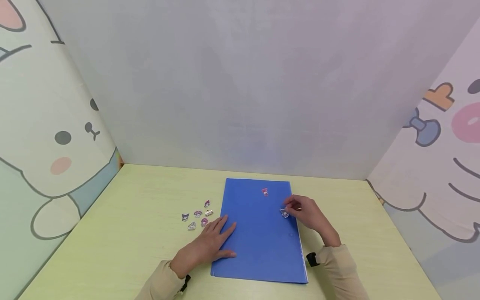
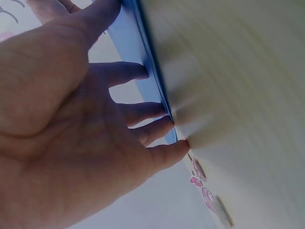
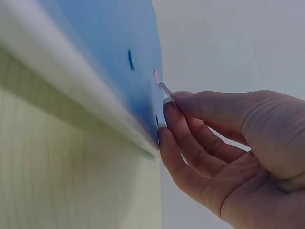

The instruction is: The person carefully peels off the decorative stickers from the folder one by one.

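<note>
A blue folder (image 1: pixel 258 237) lies on the table, with a small pink cartoon sticker (image 1: pixel 265 191) near its top edge. My left hand (image 1: pixel 204 246) rests with fingers spread on the folder's left edge; in the left wrist view the fingertips (image 2: pixel 164 109) touch along that edge. Over the folder's right side, my right hand (image 1: pixel 308 213) pinches a small cartoon sticker (image 1: pixel 284 213) between thumb and index finger. Seen edge-on in the right wrist view, this sticker (image 3: pixel 165 89) is tilted at the fingertips; whether it touches the folder I cannot tell.
Several loose cartoon stickers (image 1: pixel 198 214) lie on the pale yellow table (image 1: pixel 131 216), left of the folder and just beyond my left fingers. A grey wall (image 1: pixel 240 91) stands behind the table, and panels printed with cartoon animals flank both sides.
</note>
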The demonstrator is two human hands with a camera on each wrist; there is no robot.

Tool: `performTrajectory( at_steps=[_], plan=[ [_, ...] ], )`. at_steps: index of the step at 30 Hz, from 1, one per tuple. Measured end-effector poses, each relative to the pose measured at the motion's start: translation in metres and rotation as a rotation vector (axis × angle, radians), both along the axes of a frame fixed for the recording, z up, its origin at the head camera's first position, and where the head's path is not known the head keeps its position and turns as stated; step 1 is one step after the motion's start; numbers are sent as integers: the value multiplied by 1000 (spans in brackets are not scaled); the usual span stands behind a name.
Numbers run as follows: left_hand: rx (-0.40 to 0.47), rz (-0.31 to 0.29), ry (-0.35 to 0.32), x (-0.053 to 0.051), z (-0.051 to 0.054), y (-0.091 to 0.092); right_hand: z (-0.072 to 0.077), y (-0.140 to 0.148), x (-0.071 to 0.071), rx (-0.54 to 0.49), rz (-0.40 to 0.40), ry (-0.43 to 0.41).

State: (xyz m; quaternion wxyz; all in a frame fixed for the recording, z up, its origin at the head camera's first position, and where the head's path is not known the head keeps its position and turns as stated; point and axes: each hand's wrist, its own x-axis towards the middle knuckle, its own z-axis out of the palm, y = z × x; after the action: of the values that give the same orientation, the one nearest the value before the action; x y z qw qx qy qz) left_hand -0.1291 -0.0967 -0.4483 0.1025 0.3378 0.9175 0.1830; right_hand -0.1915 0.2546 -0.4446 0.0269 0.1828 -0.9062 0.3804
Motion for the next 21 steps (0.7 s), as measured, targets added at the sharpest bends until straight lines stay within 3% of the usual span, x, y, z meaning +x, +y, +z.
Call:
performTrajectory(
  at_steps=[21],
  plan=[
    [5, -3, 10, -1, -5, -1, 0, 45, 0, 47, -214, -10]
  ],
)
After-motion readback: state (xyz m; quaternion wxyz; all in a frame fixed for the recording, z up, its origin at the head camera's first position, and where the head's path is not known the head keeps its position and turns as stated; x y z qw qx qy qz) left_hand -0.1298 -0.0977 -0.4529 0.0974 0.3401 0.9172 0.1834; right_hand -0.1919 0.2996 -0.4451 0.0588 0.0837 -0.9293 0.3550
